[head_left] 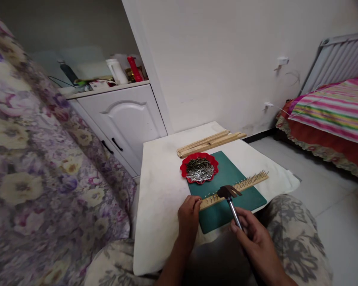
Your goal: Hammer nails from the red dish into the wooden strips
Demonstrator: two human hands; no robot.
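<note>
My right hand [252,230] grips a claw hammer [233,210] by its shiny metal shaft. The dark hammer head hovers over, or rests near, a narrow wooden strip [253,181] studded with many upright nails; whether they touch I cannot tell. At the strip's left end, my left hand [190,214] is closed with fingertips pinched on the wood or on a nail there; the exact grip is too small to make out. Under the strip lies a green mat [226,167]. A red scalloped bowl [183,169] full of loose nails sits on the mat's upper left corner.
Several wooden strips [214,142] lie at the far side of the white table [159,190]. A white cabinet [125,123] with items on top stands behind left, beside a floral curtain [56,178]. A bed [331,119] is at the right.
</note>
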